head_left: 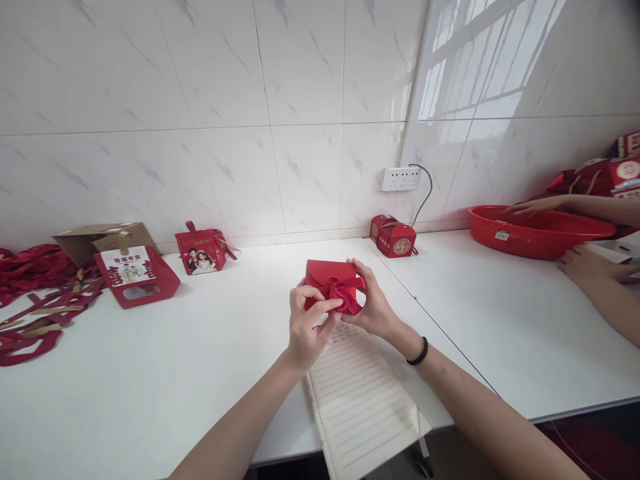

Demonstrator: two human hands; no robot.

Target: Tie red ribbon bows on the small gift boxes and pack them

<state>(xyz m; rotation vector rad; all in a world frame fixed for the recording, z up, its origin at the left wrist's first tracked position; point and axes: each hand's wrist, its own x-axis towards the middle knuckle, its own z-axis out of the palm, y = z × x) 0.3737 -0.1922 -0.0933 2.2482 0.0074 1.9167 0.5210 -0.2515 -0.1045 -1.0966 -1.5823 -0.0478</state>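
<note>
Both my hands hold a small red gift box (327, 277) above the white table (150, 373). A red ribbon bow (349, 295) sits on the box's front. My left hand (306, 327) pinches the ribbon from below and left, fingers closed on it. My right hand (373, 303) grips the box's right side, thumb and fingers pressed on the bow. A black band is on my right wrist. Under my hands a lined white sheet (363, 400) hangs over the table's front edge.
Red ribbons (30, 293) are piled at the far left beside a brown-and-red box (133, 273). Two more red boxes (203, 252) (395, 237) stand by the tiled wall. Another person's hands (585, 263) work at a red basin (537, 232) on the right.
</note>
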